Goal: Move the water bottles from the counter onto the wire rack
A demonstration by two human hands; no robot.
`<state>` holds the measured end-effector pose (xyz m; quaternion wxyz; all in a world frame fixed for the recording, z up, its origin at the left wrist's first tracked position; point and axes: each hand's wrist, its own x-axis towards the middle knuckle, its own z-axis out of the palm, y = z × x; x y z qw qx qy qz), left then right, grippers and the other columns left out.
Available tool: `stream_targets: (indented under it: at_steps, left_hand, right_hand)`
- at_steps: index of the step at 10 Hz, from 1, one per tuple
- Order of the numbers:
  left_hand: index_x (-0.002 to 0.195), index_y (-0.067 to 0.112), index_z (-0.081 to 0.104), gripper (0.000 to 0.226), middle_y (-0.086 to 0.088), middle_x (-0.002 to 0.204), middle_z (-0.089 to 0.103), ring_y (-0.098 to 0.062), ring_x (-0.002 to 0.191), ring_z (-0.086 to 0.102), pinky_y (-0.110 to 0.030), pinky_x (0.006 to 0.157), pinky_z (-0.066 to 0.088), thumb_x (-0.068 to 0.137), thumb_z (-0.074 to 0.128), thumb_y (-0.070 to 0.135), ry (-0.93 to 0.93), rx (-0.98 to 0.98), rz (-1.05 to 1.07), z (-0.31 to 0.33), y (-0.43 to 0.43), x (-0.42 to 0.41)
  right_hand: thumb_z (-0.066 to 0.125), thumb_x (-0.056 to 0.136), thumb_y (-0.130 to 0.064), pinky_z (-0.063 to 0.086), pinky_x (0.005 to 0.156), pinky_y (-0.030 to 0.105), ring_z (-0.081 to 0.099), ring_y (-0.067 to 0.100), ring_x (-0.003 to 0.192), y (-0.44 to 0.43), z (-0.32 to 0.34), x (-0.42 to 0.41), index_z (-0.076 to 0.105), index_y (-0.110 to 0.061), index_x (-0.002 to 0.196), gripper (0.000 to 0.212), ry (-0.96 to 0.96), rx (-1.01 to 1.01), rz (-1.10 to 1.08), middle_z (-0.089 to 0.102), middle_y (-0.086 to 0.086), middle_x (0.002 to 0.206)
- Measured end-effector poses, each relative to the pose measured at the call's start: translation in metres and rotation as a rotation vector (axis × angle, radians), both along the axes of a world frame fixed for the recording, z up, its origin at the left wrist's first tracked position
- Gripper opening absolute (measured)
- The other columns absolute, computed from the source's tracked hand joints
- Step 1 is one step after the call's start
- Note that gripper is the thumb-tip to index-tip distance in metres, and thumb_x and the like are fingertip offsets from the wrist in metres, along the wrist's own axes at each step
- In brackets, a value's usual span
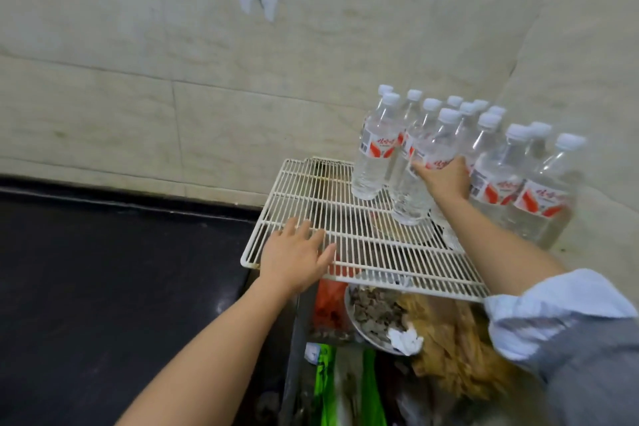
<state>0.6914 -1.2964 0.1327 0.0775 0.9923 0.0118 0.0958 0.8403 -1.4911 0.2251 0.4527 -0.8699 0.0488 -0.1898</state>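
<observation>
The water bottles (pixel 491 149), full of clear water and with white caps, stand close together at the far right corner of the wire rack (pixel 345 228). The right hand (pixel 446 180) has its fingers curled around one bottle (pixel 415 197) at the label. The left hand (pixel 294 256) lies flat with its fingers spread on the near left edge of the rack, whose left half is free. Under the rack, a bowl (pixel 347 304) holds dark scraps. The dark bench (pixel 103 252) lies to the left.

Left hand (pixel 294 258) and forearm bare; right sleeve (pixel 587 377) grey, rolled back — its turned-up cuff (pixel 553 308) pale bluish white.

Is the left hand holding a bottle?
No; the left hand lies open and flat on the wire rack, holding nothing.
</observation>
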Motion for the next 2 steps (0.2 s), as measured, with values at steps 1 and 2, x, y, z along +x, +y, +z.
stream_targets:
  at_steps: [1,2]
  left_hand:
    - [0.134,0.024,0.039,0.088,-0.005,0.15,0.032,-0.026,0.142,0.017,-0.04,0.108,0.027,0.069,-0.009,0.059,-0.008,0.016,0.011,0.004,-0.001,-0.001]
    - [0.139,0.026,0.032,0.09,-0.005,0.153,0.026,-0.025,0.142,0.015,-0.039,0.109,0.026,0.067,-0.011,0.059,0.015,0.022,0.028,0.003,-0.004,-0.002]
  right_hand:
    - [0.073,0.073,-0.027,0.045,0.087,0.035,0.053,0.032,0.114,-0.002,-0.005,-0.001,0.029,-0.007,0.134,0.077,0.07,-0.007,0.11,0.05,0.014,0.129]
    - [0.067,0.078,-0.025,0.038,0.101,0.037,0.039,0.032,0.131,0.003,-0.005,-0.02,0.014,-0.011,0.143,0.085,0.027,0.031,0.15,0.035,0.013,0.145]
